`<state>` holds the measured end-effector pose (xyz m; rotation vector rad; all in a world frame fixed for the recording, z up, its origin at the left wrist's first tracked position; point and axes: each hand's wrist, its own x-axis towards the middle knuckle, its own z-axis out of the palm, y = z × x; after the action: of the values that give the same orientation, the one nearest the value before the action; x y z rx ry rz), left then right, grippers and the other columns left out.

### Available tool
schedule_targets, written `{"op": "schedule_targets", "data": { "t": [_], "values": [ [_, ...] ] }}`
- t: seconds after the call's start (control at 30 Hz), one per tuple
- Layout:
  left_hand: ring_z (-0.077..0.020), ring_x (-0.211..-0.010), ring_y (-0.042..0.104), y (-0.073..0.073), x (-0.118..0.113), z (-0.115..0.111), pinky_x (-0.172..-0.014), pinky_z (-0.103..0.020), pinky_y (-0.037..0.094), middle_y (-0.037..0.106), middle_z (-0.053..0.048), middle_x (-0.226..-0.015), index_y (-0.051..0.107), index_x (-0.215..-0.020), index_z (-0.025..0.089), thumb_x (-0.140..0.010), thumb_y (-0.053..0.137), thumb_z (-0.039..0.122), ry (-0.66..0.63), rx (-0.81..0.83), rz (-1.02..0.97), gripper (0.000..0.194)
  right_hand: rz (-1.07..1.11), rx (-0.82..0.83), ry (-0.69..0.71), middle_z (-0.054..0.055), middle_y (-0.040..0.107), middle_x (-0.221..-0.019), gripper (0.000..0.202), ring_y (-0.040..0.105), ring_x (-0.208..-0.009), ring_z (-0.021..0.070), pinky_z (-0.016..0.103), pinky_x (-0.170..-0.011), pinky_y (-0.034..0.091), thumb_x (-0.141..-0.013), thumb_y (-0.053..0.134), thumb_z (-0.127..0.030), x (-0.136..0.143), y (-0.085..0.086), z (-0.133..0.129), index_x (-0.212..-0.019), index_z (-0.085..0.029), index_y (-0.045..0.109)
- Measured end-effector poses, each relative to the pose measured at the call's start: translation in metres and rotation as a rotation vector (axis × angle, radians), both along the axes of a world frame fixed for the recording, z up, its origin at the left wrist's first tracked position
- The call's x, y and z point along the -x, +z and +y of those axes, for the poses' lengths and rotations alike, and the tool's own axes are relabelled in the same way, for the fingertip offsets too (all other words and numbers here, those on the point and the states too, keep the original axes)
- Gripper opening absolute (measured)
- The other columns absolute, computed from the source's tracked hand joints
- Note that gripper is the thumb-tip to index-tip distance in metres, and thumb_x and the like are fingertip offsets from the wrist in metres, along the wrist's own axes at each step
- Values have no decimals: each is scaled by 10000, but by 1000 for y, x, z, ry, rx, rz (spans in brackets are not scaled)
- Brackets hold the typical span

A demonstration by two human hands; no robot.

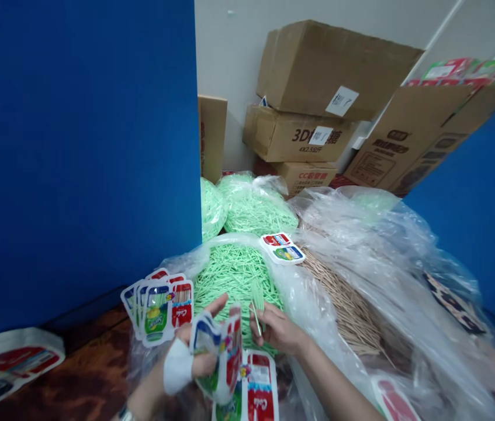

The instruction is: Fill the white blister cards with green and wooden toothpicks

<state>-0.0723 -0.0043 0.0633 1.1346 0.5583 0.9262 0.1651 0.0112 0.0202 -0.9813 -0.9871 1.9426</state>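
My left hand (184,334), with a white wrap around it, is closed on a printed pouch (232,351) showing Sprite and Cola designs; the pouch is bent and blurred. Pinched in the fingers of my right hand (281,331) is a small bunch of thin green sticks (258,297). Both hands are over an open clear bag full of loose green sticks (229,269). Below the left hand lies another Sprite and Cola pouch (259,389). A fanned stack of such pouches (157,310) rests at the bag's left side.
Right of the green sticks, brown sticks (343,298) lie under clear plastic (361,245). One pouch (283,248) sits on the bag's far rim. Cardboard boxes (304,131) are stacked behind. A blue panel (80,146) stands left; more pouches (14,368) lie on the floor.
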Motion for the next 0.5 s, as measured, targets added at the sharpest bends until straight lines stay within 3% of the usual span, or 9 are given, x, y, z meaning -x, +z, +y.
{"op": "schedule_targets", "data": {
  "t": [0.07,0.17,0.27,0.37,0.5],
  "values": [
    [-324,-988,658,5,-6,7,-866,-447,510,685,-105,-1140,546,-1296,261,-613,818,410,12,155,-159,751,38,19,99,-48,552,-556,281,508,-436,96,221,-471,397,-767,640,-451,2,2,-4,-786,-192,532],
    [-352,-915,681,5,-19,10,-784,-481,548,726,-122,-1025,632,-1168,202,-603,808,446,25,330,-211,640,85,65,200,-29,585,-566,301,544,-444,111,218,-454,418,-753,658,-446,8,2,-9,-829,-172,559],
    [-365,-836,695,0,-31,10,-701,-492,563,750,-123,-874,694,-1004,161,-592,790,515,30,404,-181,551,162,120,268,18,641,-661,383,614,-524,142,223,-456,461,-758,659,-471,16,0,-13,-943,-147,572],
    [-357,-804,701,-3,-38,10,-661,-482,567,751,-110,-815,704,-944,149,-615,772,525,27,434,-176,504,202,124,247,39,660,-733,410,635,-554,140,221,-454,483,-798,634,-496,22,-2,-16,-989,-140,567],
    [-332,-787,706,-2,-36,12,-651,-460,571,751,-98,-805,702,-961,151,-679,746,473,6,424,-203,430,135,128,159,-3,641,-647,434,588,-476,100,172,-400,414,-765,669,-531,25,-1,-18,-956,-159,555]
  ]
}}
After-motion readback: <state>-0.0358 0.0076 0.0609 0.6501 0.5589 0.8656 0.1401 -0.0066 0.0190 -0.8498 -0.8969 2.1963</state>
